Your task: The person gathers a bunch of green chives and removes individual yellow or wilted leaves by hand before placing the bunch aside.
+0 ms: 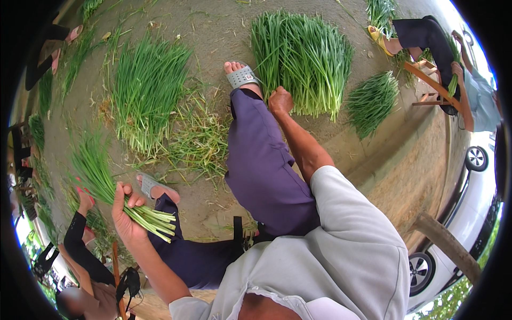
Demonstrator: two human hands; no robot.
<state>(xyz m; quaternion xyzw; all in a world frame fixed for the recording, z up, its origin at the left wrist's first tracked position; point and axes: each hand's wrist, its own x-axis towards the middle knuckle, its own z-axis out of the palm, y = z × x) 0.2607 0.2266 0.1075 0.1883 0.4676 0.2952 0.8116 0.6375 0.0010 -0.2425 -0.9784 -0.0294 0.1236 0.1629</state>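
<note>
My left hand is wrapped round a bunch of green chives, its leafy tops pointing up and away and its pale cut ends toward me. Beyond my right foot lies a large, thick pile of chives, pale ends on the near side. At the near left edge of this pile, my right hand is closed and touches the stems. Whatever is inside its fingers is hidden. A second, looser pile of chives rests on the ground at the left.
Yellowed trimmings are scattered between the piles. A smaller chive bundle lies to the right. People sit at both sides, one by a wooden stool holding greens. A white car stands at the right, near a wooden beam.
</note>
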